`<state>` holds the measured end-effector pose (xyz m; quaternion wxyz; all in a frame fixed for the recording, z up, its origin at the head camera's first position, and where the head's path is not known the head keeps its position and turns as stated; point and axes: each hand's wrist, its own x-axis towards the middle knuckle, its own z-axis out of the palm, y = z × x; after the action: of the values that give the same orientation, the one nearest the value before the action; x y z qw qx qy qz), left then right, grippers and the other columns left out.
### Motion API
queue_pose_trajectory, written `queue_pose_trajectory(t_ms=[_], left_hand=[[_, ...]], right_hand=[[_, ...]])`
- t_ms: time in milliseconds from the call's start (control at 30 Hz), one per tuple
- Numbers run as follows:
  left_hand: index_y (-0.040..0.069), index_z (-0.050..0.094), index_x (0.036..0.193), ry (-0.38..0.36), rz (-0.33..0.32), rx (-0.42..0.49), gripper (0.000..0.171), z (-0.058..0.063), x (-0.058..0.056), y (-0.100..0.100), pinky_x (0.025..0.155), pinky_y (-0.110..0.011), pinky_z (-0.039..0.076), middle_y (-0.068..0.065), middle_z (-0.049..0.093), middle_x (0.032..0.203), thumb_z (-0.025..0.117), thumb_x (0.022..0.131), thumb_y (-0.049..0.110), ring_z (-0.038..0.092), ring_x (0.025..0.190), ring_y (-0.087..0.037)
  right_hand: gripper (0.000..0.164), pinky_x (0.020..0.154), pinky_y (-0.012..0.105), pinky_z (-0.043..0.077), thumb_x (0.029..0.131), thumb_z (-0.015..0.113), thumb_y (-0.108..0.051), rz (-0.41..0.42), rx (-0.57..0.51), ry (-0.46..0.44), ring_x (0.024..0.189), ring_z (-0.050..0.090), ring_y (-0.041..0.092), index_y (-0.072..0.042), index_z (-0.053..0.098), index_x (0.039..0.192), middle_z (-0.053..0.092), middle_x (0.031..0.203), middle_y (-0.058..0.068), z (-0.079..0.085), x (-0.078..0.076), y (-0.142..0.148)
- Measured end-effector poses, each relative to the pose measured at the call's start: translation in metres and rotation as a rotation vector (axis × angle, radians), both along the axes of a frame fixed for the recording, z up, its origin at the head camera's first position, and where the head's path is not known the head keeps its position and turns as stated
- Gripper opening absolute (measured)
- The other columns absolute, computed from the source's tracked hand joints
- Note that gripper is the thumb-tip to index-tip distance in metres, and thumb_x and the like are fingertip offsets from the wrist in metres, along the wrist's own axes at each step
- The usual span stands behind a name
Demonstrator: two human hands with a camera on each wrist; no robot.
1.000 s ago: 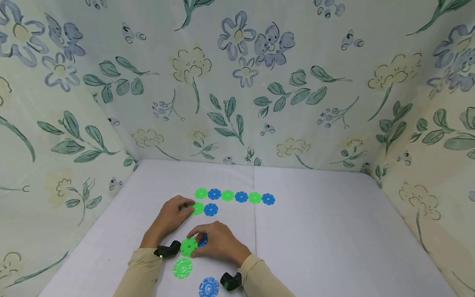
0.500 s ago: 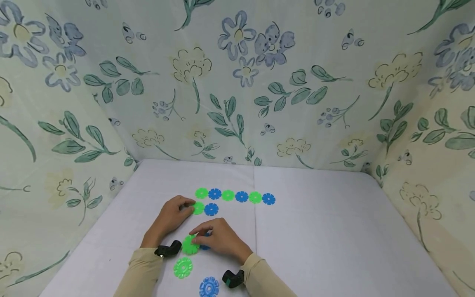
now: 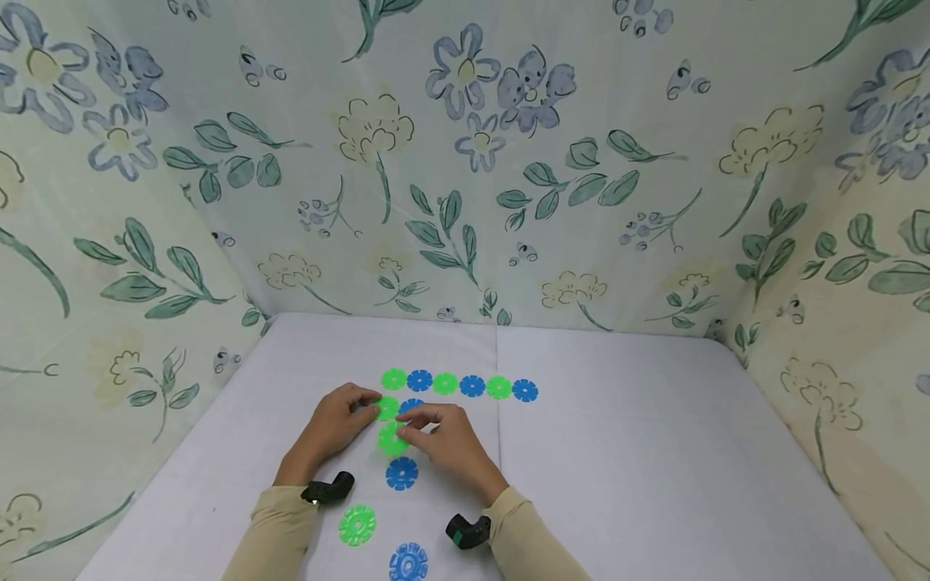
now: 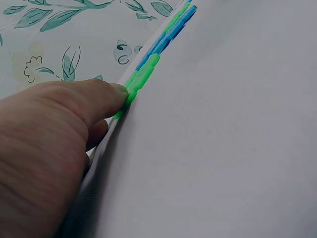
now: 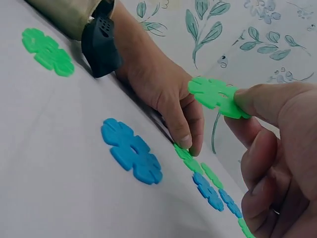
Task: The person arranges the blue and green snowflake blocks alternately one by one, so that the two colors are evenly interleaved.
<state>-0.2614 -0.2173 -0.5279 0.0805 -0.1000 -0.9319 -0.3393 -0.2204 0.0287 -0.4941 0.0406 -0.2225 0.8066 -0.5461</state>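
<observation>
My left hand [image 3: 336,421] rests on the white table, thumb and fingertip pinching the outer edge of a flat green snowflake disc [image 3: 387,408]. A blue snowflake disc [image 3: 412,403] adjoins it on the right, partly covered by my right fingers in the head view. My right hand [image 3: 456,448] pinches another green snowflake disc [image 5: 210,91] between thumb and index finger. In the right wrist view this disc is raised off the table and tilted. In the left wrist view my left thumb touches the end of a green disc [image 4: 142,77].
Behind, a row of alternating green and blue discs [image 3: 446,383] lies on the table [image 3: 639,452]. Nearer lie a blue disc [image 3: 402,474], a green disc [image 3: 358,525] and another blue disc [image 3: 409,562]. A floral curtain [image 3: 436,266] surrounds the table's back and sides.
My right hand has lifted the green disc off the nearer blue disc and carried it forward, towards the second row. That blue disc is now uncovered. My left hand has stayed in place.
</observation>
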Motion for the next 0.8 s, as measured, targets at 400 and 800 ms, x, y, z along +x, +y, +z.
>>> queue_pose_trajectory(t_ms=[400,800], left_hand=[[0.023,0.074,0.115,-0.01,0.02,-0.005,0.022,0.001,0.001,0.002,0.082,-0.036,0.046,0.004,0.067,0.104,0.071,0.094,0.03,0.055,0.089,-0.014],[0.026,0.073,0.115,-0.028,0.028,0.003,0.022,0.002,0.001,0.002,0.081,-0.034,0.045,0.006,0.067,0.104,0.071,0.094,0.03,0.054,0.088,-0.014]], right_hand=[[0.019,0.052,0.027,0.052,0.092,0.073,-0.039,-0.205,-0.075,-0.015,0.064,0.061,0.015,-0.031,0.076,0.109,0.071,0.091,-0.005,0.005,-0.013,0.017],[0.018,0.053,0.028,0.052,0.091,0.074,-0.035,-0.446,-0.129,-0.084,0.062,0.062,0.016,-0.027,0.076,0.106,0.071,0.09,-0.003,-0.008,-0.024,0.023]])
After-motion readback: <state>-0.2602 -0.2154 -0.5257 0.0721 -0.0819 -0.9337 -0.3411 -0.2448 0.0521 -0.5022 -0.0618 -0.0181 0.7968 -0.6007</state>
